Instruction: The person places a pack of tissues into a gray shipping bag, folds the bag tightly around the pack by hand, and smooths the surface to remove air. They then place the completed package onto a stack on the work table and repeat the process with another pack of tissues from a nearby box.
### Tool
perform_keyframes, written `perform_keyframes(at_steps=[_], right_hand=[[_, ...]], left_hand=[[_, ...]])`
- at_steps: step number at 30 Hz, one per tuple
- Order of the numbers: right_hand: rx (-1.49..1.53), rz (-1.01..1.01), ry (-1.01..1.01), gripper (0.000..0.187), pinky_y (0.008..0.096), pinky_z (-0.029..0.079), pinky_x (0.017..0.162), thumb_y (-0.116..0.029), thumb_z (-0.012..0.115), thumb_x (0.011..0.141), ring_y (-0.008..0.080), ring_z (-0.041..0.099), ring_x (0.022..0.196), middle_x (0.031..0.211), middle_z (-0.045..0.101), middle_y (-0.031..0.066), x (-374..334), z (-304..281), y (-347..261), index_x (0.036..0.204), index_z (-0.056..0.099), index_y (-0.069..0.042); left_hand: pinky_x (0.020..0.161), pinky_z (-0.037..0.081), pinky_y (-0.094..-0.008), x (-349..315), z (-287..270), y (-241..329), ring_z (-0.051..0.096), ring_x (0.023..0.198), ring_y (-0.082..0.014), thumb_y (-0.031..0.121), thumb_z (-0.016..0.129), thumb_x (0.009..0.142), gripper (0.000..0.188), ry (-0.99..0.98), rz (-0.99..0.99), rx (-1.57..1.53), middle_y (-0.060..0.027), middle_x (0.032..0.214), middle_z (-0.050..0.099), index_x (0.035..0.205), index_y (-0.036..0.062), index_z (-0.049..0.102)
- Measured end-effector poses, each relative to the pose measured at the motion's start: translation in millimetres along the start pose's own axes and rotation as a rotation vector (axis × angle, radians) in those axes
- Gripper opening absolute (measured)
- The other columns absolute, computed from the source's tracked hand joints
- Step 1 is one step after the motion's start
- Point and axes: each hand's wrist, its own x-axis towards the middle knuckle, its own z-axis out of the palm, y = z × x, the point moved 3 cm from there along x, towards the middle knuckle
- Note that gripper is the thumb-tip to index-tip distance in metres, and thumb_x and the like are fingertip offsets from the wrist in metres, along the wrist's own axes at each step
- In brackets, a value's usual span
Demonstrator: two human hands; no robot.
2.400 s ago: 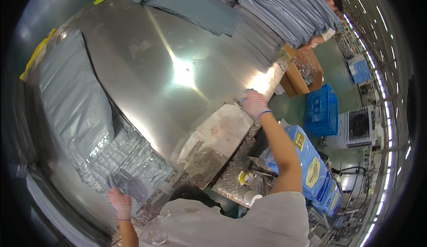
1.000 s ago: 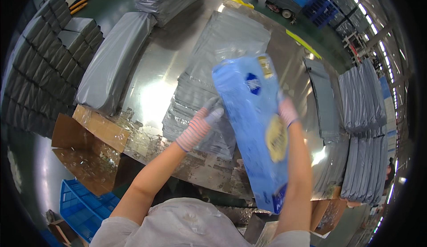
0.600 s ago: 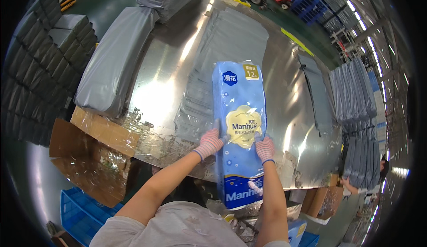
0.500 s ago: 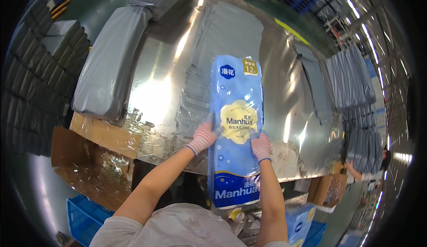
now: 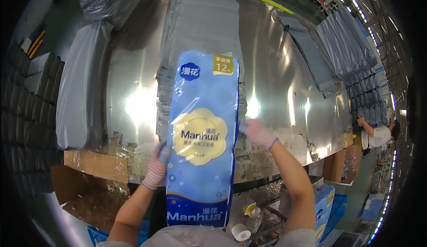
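Note:
A long blue plastic-wrapped pack of toilet rolls (image 5: 202, 96), with a cream flower-shaped label, lies over the near end of a stack of flat grey plastic bags (image 5: 200, 24). Its near end reaches my shirt. My left hand (image 5: 156, 167), in a pink-striped glove with grey fingertips, holds the pack's left side, fingers partly hidden by the edge. Beyond the pack's right edge is my right hand (image 5: 260, 133), gloved alike, slightly apart from it with fingers stretched and nothing in them.
A filled grey bag (image 5: 84, 87) lies on the metal table (image 5: 275, 96) at left. Flat grey bags (image 5: 309, 53) lie at right. Cardboard boxes (image 5: 95, 164) hang at the near edge. A loose roll (image 5: 241, 232) sits below. Another person (image 5: 378, 136) works far right.
The pack has come nearer to me and appears larger. My right hand has let go of its right side and moved outward; my left hand stays at its left side. The view has turned.

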Motion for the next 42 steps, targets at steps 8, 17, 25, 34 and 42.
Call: perform_keyframes(at_steps=[8,17,25,34,42], right_hand=[[-0.934,-0.353,0.428,0.02,0.0404,0.047,0.079,-0.018,0.056,0.076,0.0303,0.06,0.091,0.094,0.064,0.0139,199,-85,-53,0.087,0.064,-0.003],[-0.091,-0.343,0.478,0.015,0.0341,0.047,0.069,-0.011,0.059,0.073,0.0291,0.061,0.073,0.081,0.065,0.0148,252,-118,-47,0.084,0.064,-0.003],[0.102,-0.467,0.582,0.017,0.0325,0.045,0.075,-0.011,0.057,0.075,0.0252,0.058,0.079,0.085,0.06,0.0151,154,-82,-26,0.088,0.057,-0.001],[-0.413,-0.203,0.212,0.026,0.0413,0.044,0.084,-0.01,0.05,0.077,0.0391,0.054,0.099,0.101,0.059,0.0237,173,-56,-25,0.101,0.057,-0.003],[-0.476,-0.322,-0.115,0.018,0.0463,0.046,0.071,-0.01,0.053,0.072,0.0394,0.058,0.083,0.083,0.061,0.022,-31,80,86,0.088,0.055,-0.002]], left_hand=[[0.087,0.042,-0.042,197,67,119,0.053,0.102,-0.0339,0.017,0.052,0.08,0.043,0.123,0.969,1.404,-0.0182,0.115,0.054,0.122,0.0093,0.049],[0.082,0.043,-0.0415,304,121,168,0.057,0.1,-0.0283,0.02,0.054,0.079,0.031,0.041,0.518,2.325,-0.011,0.103,0.062,0.108,0.0128,0.058],[0.08,0.046,-0.0392,298,65,114,0.056,0.097,-0.0371,0.023,0.053,0.079,0.031,0.462,0.655,1.282,-0.0198,0.104,0.059,0.106,0.0083,0.058],[0.078,0.047,-0.0394,332,22,101,0.058,0.093,-0.0361,0.028,0.053,0.079,0.029,-0.002,0.295,1.339,-0.0175,0.099,0.062,0.095,0.0044,0.061],[0.064,0.05,-0.0429,56,-9,23,0.062,0.074,-0.0361,0.028,0.063,0.07,0.024,-0.522,0.112,1.951,-0.0184,0.075,0.062,0.072,0.0048,0.064]])
